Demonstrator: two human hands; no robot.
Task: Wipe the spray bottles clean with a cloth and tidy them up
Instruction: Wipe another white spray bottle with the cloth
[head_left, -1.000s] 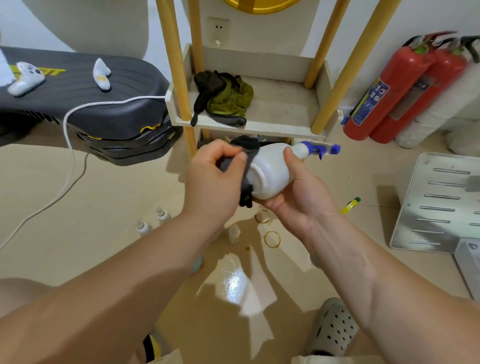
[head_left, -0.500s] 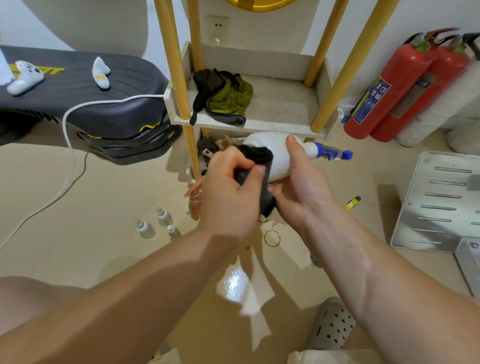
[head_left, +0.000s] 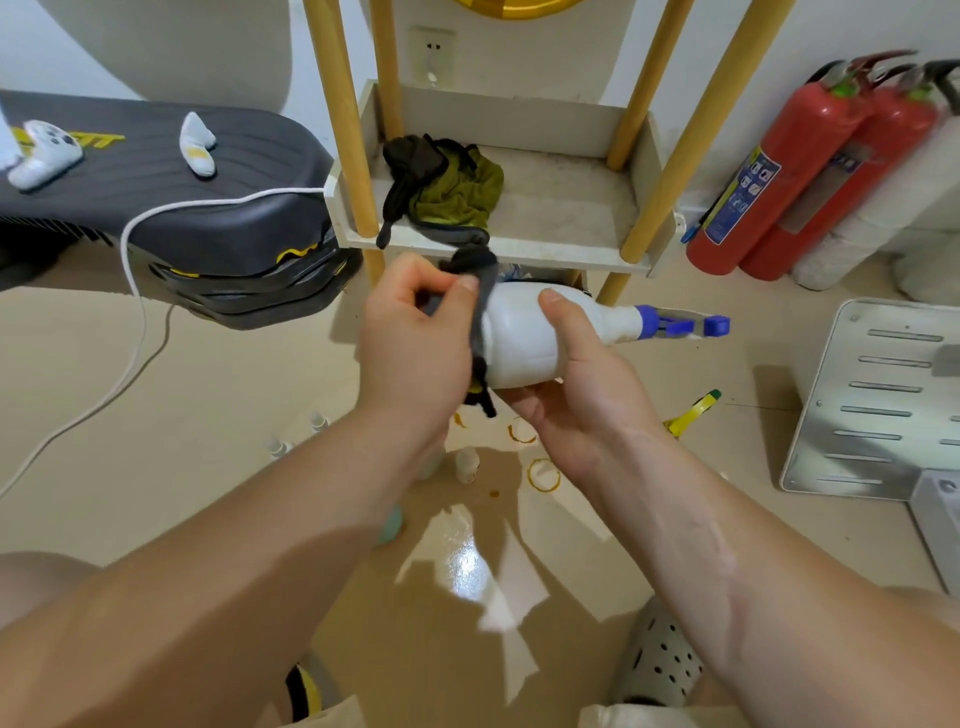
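Above tan floor (head_left: 208, 415), white blue-nozzled spray bottle (head_left: 524, 338) tight in right hand (head_left: 576, 410), dark cloth (head_left: 480, 291) tight in left hand (head_left: 415, 343)

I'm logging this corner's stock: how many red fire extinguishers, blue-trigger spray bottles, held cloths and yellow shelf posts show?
Red fire extinguishers: 2
Blue-trigger spray bottle: 1
Held cloth: 1
Yellow shelf posts: 4
Total: 8
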